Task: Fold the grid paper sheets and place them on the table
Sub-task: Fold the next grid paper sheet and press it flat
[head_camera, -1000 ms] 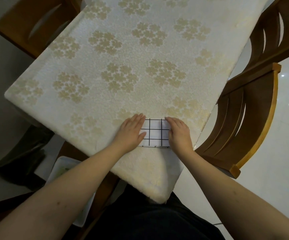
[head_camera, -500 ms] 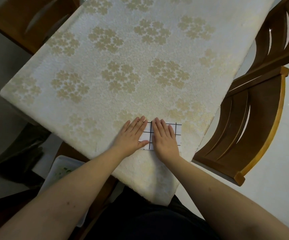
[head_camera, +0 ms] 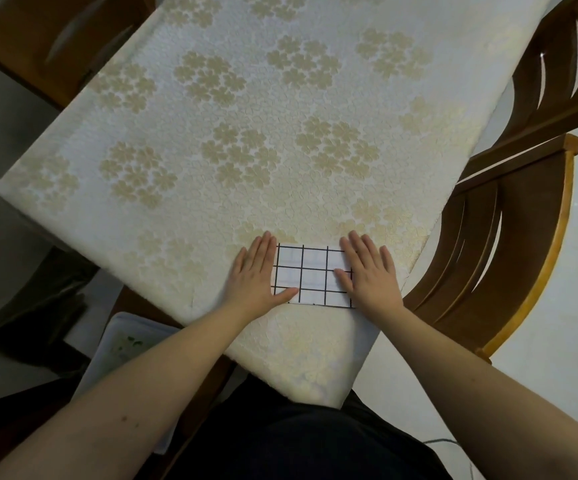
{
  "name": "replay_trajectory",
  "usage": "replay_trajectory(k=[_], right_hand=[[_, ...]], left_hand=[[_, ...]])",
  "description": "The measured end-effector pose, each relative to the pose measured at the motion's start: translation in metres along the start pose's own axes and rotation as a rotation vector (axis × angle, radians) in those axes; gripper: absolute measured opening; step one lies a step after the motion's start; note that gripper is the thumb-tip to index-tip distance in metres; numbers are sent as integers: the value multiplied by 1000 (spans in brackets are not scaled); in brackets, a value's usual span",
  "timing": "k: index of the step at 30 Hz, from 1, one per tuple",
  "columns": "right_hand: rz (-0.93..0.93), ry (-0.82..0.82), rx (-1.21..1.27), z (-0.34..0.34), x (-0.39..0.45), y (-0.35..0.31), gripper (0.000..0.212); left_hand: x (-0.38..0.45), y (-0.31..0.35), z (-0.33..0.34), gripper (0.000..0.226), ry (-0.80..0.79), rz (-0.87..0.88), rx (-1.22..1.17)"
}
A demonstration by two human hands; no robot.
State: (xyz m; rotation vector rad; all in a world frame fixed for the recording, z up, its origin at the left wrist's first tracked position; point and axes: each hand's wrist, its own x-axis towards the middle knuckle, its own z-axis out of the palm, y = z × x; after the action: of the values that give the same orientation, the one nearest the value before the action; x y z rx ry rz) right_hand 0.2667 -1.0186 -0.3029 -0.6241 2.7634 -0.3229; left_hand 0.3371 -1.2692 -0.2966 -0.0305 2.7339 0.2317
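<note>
A folded white grid paper sheet (head_camera: pixel 310 273) with black lines lies flat on the table (head_camera: pixel 246 133) near its front right corner. My left hand (head_camera: pixel 256 275) rests palm down on the sheet's left end, fingers together and thumb lying along its lower edge. My right hand (head_camera: pixel 370 273) presses flat on the right end, thumb pointing inward over the grid. Both hands cover the ends of the paper; only the middle squares show.
The table wears a cream cloth with gold flower patterns. A wooden chair (head_camera: pixel 509 244) stands close at the right, another chair (head_camera: pixel 45 39) at the far left. A white tray (head_camera: pixel 124 344) sits low at my left, below the table edge.
My right hand slid from the middle of the sheet out to its right end, uncovering the centre squares. My left hand stayed on the left end.
</note>
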Motion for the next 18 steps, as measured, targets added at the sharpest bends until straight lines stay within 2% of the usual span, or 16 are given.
replay_trajectory(k=[2, 5, 7, 9, 14, 18], right_hand=[[-14, 52, 27, -9, 6, 2, 64], [-3, 103, 73, -22, 21, 4, 53], [41, 52, 56, -32, 32, 1, 52], [80, -40, 10, -41, 41, -5, 52], [81, -164, -24, -53, 49, -18, 42], [92, -186, 135, -53, 41, -17, 41]], left_hand=[[0, -1, -3, 105, 6, 10, -62], [3, -5, -11, 73, 125, 17, -214], [8, -7, -19, 49, 215, 15, -274], [15, -9, -25, 38, 226, -13, -321], [31, -12, -43, 37, 125, -40, -328], [40, -11, -53, 45, -2, -12, -243]])
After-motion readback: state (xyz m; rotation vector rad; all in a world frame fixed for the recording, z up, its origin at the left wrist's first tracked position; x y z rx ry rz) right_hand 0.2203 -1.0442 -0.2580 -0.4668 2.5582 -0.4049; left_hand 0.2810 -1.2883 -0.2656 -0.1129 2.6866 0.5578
